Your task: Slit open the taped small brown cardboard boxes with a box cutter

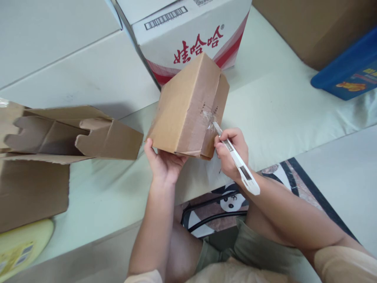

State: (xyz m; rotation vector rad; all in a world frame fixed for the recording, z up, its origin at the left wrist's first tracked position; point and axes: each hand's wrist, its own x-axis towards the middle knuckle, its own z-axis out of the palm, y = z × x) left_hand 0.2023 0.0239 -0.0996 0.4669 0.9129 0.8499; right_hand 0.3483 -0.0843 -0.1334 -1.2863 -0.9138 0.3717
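Note:
A small brown cardboard box (188, 106) is tilted up off the table, its taped seam facing right. My left hand (161, 161) grips its lower near edge from underneath. My right hand (231, 151) is closed on a white utility knife (237, 161), whose blade tip touches the clear tape (209, 118) over the box's seam.
A white carton with red lettering (188, 35) stands just behind the box. Opened, flattened brown cardboard (73, 135) lies at the left. A blue box (350, 70) and a large brown carton (318, 27) sit at the far right. A panda-patterned mat (232, 200) lies below the table edge.

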